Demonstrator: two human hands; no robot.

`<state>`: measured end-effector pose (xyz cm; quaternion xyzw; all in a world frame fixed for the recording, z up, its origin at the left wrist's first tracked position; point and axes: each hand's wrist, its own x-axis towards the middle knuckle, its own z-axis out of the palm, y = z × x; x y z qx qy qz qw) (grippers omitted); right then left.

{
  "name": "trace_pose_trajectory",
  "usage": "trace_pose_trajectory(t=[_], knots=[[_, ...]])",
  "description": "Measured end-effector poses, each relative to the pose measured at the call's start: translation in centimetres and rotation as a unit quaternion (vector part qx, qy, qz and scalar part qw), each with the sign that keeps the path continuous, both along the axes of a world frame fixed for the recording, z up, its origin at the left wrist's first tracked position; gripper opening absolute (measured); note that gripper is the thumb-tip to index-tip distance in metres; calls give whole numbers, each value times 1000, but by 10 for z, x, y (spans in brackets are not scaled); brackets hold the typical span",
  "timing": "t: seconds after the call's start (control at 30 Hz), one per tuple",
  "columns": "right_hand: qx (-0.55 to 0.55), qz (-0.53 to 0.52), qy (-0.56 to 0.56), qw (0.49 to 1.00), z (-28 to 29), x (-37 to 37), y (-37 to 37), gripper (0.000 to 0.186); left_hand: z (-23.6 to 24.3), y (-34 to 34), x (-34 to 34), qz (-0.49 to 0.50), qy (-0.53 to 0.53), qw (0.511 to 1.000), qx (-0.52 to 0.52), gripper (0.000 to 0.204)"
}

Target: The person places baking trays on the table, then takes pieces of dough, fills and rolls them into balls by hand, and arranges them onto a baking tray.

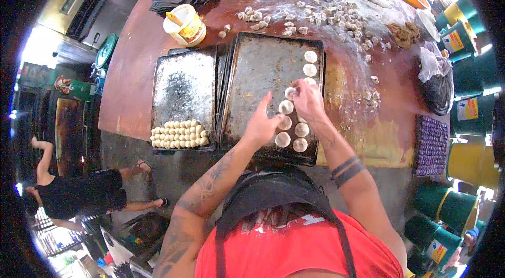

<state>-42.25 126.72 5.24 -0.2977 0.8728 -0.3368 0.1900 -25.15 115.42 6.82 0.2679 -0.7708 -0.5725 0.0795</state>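
Observation:
A dark, worn baking tray [252, 67] lies in front of me with two rows of flattened, floured dough rounds [283, 139] along its right side. The fingertips of my right hand [310, 102] close on one dough round [290, 93] at the far end of the inner row. My left hand [261, 124] hovers over the tray, its index finger stretched out and thumb apart, with nothing in it. Its thumb is beside another dough round [284, 122]; whether they touch I cannot tell. My right hand partly covers the outer row.
Left of it, a second tray [184, 83] holds small dough balls [180, 134]. A white tub [185, 25] stands behind. Loose floured dough pieces [336, 17] scatter the far right table [386, 115]. Purple pieces fill a tray [432, 145] at right. Another person [87, 194] is at left.

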Motion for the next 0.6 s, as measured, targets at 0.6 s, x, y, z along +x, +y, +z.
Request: trace_pose_trajectory(t=[0.6], knots=[[224, -141, 335, 904, -87, -148, 213, 43, -27, -116, 143, 135, -118, 957, -227, 15]])
